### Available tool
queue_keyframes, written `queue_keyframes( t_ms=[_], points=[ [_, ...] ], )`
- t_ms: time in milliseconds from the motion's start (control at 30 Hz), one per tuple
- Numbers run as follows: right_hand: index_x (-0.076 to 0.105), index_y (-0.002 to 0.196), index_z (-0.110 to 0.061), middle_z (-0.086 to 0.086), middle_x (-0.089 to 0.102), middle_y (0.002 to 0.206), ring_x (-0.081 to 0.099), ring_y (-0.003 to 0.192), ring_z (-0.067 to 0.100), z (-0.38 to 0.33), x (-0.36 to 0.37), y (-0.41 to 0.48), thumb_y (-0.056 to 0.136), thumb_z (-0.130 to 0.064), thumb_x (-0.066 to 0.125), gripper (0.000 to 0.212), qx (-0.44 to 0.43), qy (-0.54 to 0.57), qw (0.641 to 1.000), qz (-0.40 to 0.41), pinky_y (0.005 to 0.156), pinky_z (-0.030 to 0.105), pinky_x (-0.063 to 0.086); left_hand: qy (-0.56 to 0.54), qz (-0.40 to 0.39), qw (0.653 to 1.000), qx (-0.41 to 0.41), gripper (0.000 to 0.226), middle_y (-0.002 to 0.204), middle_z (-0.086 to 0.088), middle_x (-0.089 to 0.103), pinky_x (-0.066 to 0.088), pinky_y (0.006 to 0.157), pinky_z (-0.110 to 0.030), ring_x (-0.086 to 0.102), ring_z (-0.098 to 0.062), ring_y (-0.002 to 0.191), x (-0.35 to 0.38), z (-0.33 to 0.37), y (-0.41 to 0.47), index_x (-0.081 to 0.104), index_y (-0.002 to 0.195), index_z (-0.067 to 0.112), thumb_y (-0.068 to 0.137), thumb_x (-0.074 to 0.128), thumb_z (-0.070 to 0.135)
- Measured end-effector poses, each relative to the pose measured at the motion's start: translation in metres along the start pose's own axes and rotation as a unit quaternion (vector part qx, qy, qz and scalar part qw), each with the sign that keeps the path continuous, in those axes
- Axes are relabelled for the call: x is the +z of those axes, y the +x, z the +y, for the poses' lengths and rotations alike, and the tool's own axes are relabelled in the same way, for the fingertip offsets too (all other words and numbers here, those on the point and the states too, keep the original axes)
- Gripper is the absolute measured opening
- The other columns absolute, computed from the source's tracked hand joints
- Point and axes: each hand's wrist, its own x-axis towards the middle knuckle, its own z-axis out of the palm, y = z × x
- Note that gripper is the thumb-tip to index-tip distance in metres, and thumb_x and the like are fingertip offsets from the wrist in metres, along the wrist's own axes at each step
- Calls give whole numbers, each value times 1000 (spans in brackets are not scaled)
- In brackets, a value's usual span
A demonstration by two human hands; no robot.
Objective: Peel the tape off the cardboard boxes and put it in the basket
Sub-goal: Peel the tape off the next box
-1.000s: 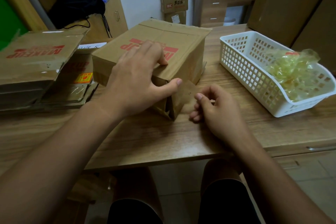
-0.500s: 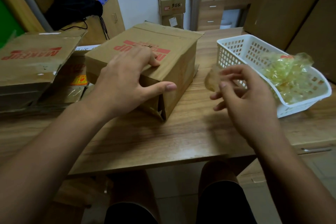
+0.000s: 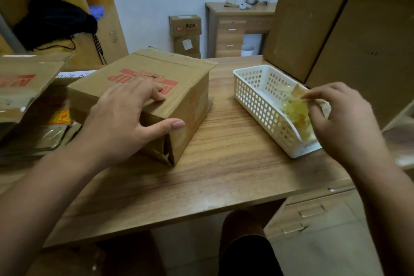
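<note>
Yellowish clear tape scrap [image 3: 299, 93] pinched in the grip of the right hand [image 3: 342, 123], thumb and fingertips closed on it, directly above the inside of the white basket [image 3: 251, 94]. Beneath it, a wad of peeled tape [image 3: 295, 114] lying in the basket. Basket long axis running from near right to far left across the bench [image 3: 224, 175]. Probable next move: release straight down, no sideways travel. Left hand [image 3: 125, 119] flat on the cardboard box [image 3: 190, 74], fingers straight, holding nothing, well apart from the basket.

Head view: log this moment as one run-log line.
left hand presses on brown cardboard box | right hand pinches translucent tape strip over white plastic basket | crumpled yellowish tape wad in basket
</note>
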Motion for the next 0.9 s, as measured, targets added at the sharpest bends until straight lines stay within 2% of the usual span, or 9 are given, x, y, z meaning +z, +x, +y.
queue_keyframes(
  t_ms=[133, 267, 367, 433, 600, 667, 767, 833, 900],
  points=[
    [73, 111, -17, 1, 60, 123, 55, 119, 24, 1, 0, -6, 93, -15, 61, 22, 10, 8, 999, -32, 91, 35, 41, -4, -18, 1000, -3, 71, 133, 16, 56, 38, 93, -43, 47, -12, 120, -2, -3, 0, 52, 113, 39, 69, 39, 95],
    [71, 120, -19, -1, 57, 130, 49, 126, 21, 1, 0, -8, 93, -25, 62, 29, 21, 14, 998, -58, 94, 34, 40, -7, -42, 999, 12, 77, 136, 21, 50, 37, 99, -42, 37, 1, 119, -8, -5, 0, 51, 119, 40, 67, 42, 95],
    [72, 121, -16, 1, 59, 127, 44, 128, 21, 2, 1, -9, 94, -27, 60, 31, 9, 28, 999, -21, 99, 29, 32, -14, -70, 997, 21, 76, 135, 33, 40, 32, 102, -37, 29, 10, 120, -14, -7, -1, 50, 125, 43, 67, 44, 92],
    [72, 119, -15, 1, 60, 124, 45, 128, 22, 1, 1, -10, 96, -26, 59, 29, -7, 42, 999, 28, 100, 28, 31, -14, -88, 996, 21, 69, 135, 39, 35, 34, 100, -37, 30, 8, 123, -19, -10, -1, 49, 128, 47, 73, 42, 89],
    [69, 113, -28, -15, 57, 112, 56, 113, 12, -22, 7, -22, 94, -26, 53, 25, -32, 149, 985, 82, 93, 34, 45, -13, -91, 996, -1, 61, 140, 37, 39, 40, 101, -42, 36, 3, 130, -22, -9, 1, 52, 132, 47, 83, 39, 82],
    [69, 111, -26, -14, 63, 108, 61, 104, 6, -43, 20, -36, 94, -18, 56, 23, -67, 220, 971, 57, 91, 24, 49, 0, -60, 998, -11, 60, 144, 31, 47, 44, 98, -43, 45, -5, 133, -17, -4, 2, 55, 131, 46, 85, 40, 82],
    [70, 108, -24, -16, 69, 105, 65, 98, 1, -78, 48, -60, 95, -7, 64, 23, -73, 327, 941, -40, 83, 9, 48, 44, -5, 999, -16, 61, 137, 22, 60, 45, 82, -37, 57, -14, 125, -9, 6, 3, 59, 127, 46, 84, 38, 85],
    [70, 113, -26, -14, 71, 103, 67, 96, 3, -96, 68, -71, 95, -7, 67, 26, -52, 372, 918, -125, 80, 14, 52, 81, 28, 996, -15, 65, 129, 18, 66, 41, 75, -34, 61, -16, 117, -4, 15, 6, 63, 123, 45, 82, 35, 87],
    [69, 118, -28, -11, 72, 103, 69, 93, 6, -108, 84, -74, 96, -11, 67, 28, -2, 415, 889, -194, 80, 26, 58, 111, 54, 992, -8, 65, 124, 15, 69, 38, 72, -33, 64, -18, 112, -2, 23, 9, 67, 120, 43, 83, 36, 86]
  ],
)
